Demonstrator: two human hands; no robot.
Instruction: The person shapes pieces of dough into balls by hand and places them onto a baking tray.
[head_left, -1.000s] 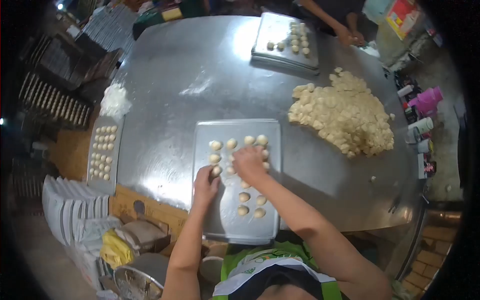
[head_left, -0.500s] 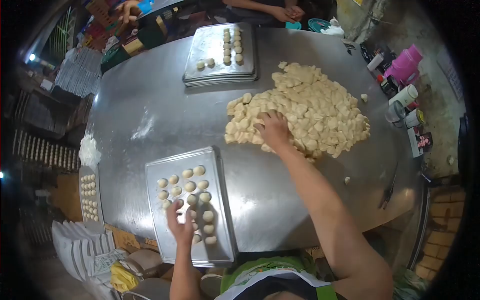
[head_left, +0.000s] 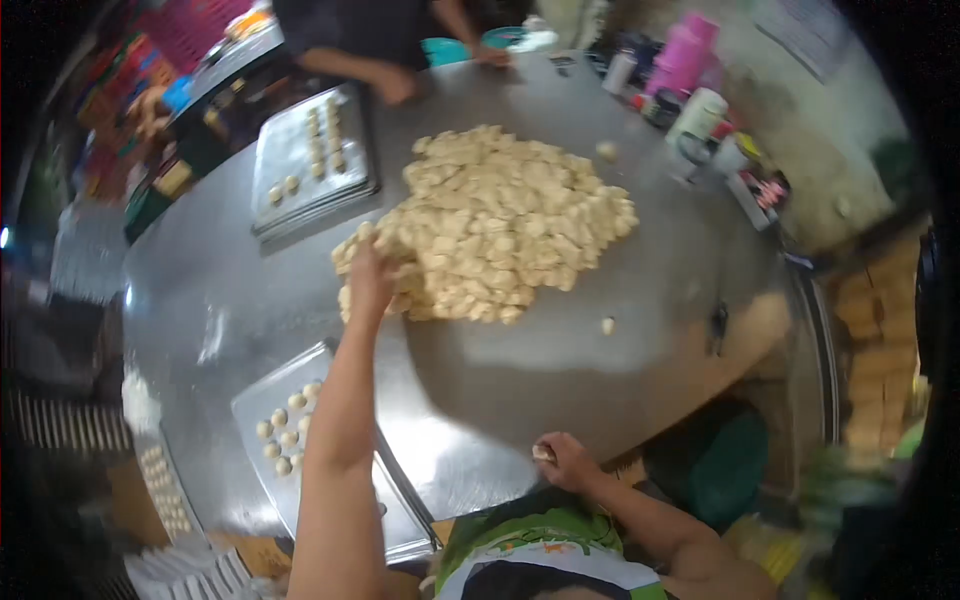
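Observation:
A broad heap of cut dough pieces (head_left: 500, 220) lies on the metal table. My left hand (head_left: 370, 278) reaches into the heap's left edge; its fingers are blurred among the pieces, so their grip is unclear. Close to the table's front edge, my right hand (head_left: 567, 462) is closed around a small dough piece (head_left: 543, 453), part of which shows at the fingers. Rows of round dough balls (head_left: 289, 438) sit on the near tray (head_left: 262, 398), partly hidden under my left forearm.
Stacked trays (head_left: 275, 150) with dough balls stand at the far left. Another person's hand (head_left: 397, 86) rests at the far edge. Bottles, cups and a pink jug (head_left: 684, 55) line the right back. A loose dough bit (head_left: 608, 326) and a dark tool (head_left: 718, 328) lie at right.
My left hand has gone from above the near tray to the heap. My right hand has left the heap for the front edge, now holding dough. The view has swung right.

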